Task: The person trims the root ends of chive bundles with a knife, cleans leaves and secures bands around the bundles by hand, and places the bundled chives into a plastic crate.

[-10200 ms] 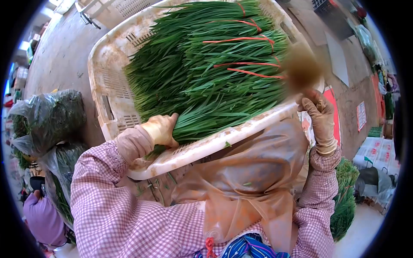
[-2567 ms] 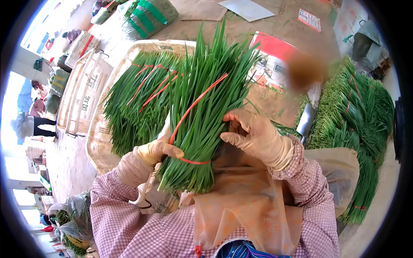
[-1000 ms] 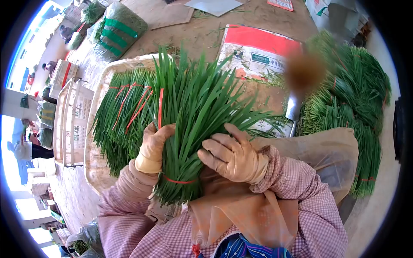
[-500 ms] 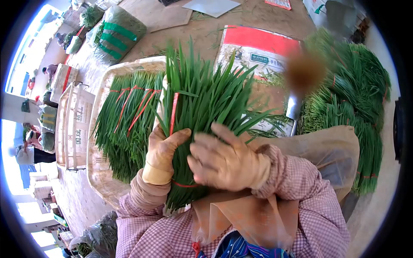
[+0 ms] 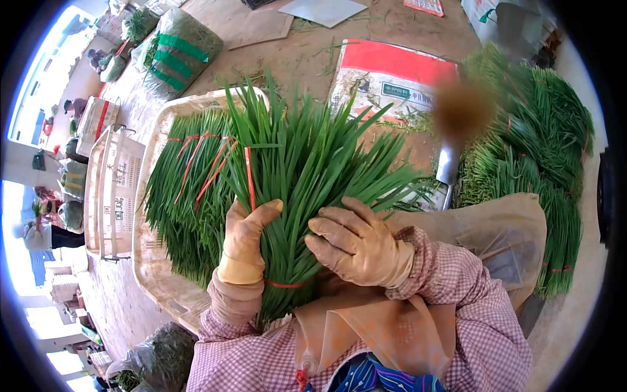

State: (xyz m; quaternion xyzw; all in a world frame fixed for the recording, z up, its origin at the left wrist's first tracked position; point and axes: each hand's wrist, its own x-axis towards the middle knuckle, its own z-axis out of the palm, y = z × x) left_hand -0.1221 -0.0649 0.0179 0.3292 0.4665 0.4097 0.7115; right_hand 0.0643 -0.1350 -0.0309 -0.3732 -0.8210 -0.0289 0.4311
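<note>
The bunch of green leaves (image 5: 297,179) is upright between the two hands, in front of the apron (image 5: 385,326); its long axis runs from the base by the person's body, where a red band (image 5: 285,285) circles it, outward to the fanned tips; the left hand (image 5: 245,236) grips its left side, thumb across the front; the right hand (image 5: 359,245) is open beside its right side, contact hard to tell. The crate (image 5: 160,294) of tied bunches (image 5: 186,215) lies leftward, nearer the left hand.
</note>
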